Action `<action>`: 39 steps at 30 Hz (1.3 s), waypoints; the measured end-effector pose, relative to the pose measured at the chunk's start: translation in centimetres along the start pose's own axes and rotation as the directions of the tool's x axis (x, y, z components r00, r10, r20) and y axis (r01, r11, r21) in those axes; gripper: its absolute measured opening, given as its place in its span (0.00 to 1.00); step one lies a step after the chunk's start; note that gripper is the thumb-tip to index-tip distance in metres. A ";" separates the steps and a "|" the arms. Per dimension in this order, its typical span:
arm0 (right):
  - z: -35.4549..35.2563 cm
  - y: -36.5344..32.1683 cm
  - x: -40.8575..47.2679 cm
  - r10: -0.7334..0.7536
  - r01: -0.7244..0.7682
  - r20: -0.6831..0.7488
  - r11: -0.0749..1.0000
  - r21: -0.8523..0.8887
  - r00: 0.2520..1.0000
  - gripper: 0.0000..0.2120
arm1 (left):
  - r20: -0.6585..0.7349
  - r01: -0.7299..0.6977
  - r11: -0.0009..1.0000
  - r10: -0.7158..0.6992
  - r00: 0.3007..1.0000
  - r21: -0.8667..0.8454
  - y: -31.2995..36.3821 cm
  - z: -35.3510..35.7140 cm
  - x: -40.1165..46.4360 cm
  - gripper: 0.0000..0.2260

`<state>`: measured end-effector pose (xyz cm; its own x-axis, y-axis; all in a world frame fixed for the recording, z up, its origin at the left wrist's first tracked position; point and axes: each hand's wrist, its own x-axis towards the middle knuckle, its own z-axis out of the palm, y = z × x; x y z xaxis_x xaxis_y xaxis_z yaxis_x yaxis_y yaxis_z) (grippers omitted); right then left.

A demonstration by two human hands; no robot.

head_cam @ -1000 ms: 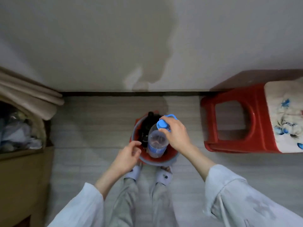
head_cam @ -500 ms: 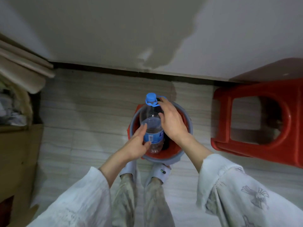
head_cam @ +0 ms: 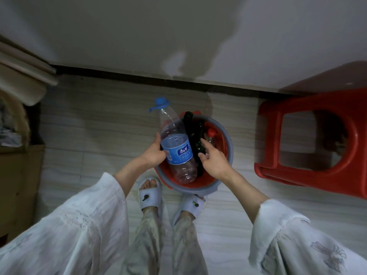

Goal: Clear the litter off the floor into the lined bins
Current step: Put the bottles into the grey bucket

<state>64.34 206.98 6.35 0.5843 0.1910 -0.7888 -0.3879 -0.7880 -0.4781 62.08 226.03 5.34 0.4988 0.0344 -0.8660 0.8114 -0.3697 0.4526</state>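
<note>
- My left hand [head_cam: 154, 153] grips the big clear bottle [head_cam: 177, 149] by its labelled middle, thumb up its left side, fingers hidden behind it.
- The bottle stands base-down inside the lined bin [head_cam: 228, 139], leaning away from me, blue cap [head_cam: 159, 102] poking past the rim.
- My right hand [head_cam: 213, 158] hovers just right of it, fingers loosely spread, holding nothing, above 2 dark bottles [head_cam: 195, 135].
- Step: seating this bottle. Next I judge I must let go gently so it doesn't topple out.

Dim, flat indoor light, a soft shadow on the wall [head_cam: 198, 46], wide-angle bending at the edges.
</note>
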 end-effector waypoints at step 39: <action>4.7 5.0 2.7 0.377 -0.141 -0.063 0.488 0.862 0.924 0.16 | -0.074 0.031 0.666 -0.129 0.989 -0.746 -3.9 -2.2 3.3 0.18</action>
<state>60.60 206.31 0.05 0.4383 -0.1572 -0.8850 -0.8855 0.0934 -0.4551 61.27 229.58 1.16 0.4113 0.1502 -0.8991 0.7828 0.4472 0.4328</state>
